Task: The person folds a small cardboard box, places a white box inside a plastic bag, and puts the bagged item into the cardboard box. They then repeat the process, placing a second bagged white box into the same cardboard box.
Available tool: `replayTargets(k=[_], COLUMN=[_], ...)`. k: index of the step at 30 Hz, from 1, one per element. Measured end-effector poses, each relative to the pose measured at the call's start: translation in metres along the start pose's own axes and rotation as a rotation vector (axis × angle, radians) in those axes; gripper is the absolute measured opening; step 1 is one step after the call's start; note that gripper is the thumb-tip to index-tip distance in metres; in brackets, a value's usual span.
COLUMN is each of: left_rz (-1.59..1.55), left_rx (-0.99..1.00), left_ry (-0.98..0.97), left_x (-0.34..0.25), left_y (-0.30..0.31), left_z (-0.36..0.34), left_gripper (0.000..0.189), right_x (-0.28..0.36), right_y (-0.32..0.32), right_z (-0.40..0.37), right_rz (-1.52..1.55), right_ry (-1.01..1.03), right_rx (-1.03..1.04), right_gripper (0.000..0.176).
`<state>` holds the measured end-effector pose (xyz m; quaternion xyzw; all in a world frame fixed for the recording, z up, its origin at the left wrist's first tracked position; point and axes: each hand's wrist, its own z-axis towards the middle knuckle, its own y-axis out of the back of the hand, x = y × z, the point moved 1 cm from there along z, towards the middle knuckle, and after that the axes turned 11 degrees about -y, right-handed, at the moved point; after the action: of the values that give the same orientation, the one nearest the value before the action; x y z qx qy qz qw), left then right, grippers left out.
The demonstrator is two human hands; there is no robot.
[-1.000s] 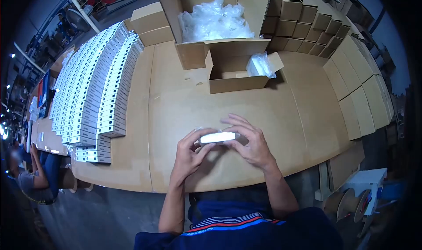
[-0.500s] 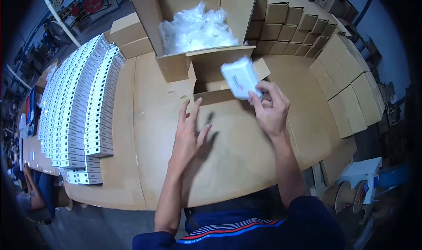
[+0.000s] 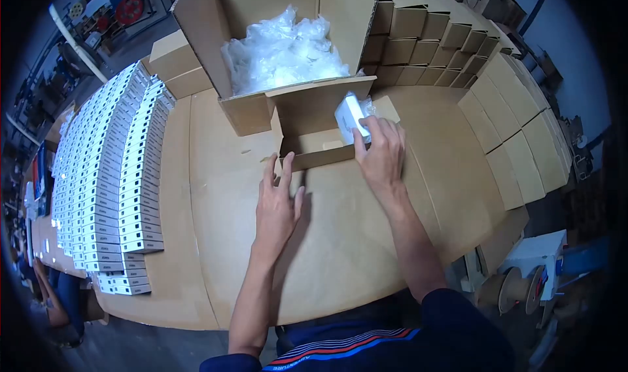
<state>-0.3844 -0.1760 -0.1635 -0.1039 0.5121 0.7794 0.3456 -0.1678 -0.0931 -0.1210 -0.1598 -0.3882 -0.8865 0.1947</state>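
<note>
My right hand (image 3: 383,151) grips a small white box in a clear plastic bag (image 3: 352,118), turned on its edge at the right end of an open cardboard box (image 3: 320,157). The white box's lower part is inside that carton, behind its front wall. My left hand (image 3: 278,205) has its fingers apart, with the fingertips right at the carton's front left corner. Behind the carton stands a larger cardboard box (image 3: 252,118) holding a heap of clear plastic bags (image 3: 288,55).
Long stacks of small white boxes (image 3: 108,176) fill the table's left side. Folded brown cartons (image 3: 425,45) are piled at the back right, and closed brown boxes (image 3: 517,120) stand at the right edge. A seated person (image 3: 55,300) is at the far left; a spool (image 3: 513,293) stands at lower right.
My right hand has brought the bagged white box left and down into the carton's right end, turning it on edge. My left hand has come up to the carton's front corner.
</note>
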Motion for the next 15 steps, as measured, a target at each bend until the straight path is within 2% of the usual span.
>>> replayTargets(k=[1, 4, 7, 15], left_rz=[-0.004, -0.002, 0.037, 0.043], left_rx=[-0.001, -0.003, -0.021, -0.043], left_ry=[0.004, 0.027, 0.007, 0.002], left_x=[-0.001, -0.003, 0.002, 0.005], left_y=[0.0, 0.0, -0.002, -0.001], left_z=[0.0, 0.001, 0.002, 0.005], left_gripper=[0.077, 0.075, 0.075, 0.073], right_x=[-0.003, -0.005, -0.004, 0.004], right_y=[-0.005, -0.022, -0.031, -0.042], right_z=[0.0, -0.005, -0.006, -0.007], right_rz=[-0.076, -0.082, 0.066, 0.038], right_ry=[0.061, 0.015, -0.157, -0.239], right_rx=[-0.045, -0.011, 0.128, 0.04], right_gripper=[0.018, 0.017, 0.018, 0.011])
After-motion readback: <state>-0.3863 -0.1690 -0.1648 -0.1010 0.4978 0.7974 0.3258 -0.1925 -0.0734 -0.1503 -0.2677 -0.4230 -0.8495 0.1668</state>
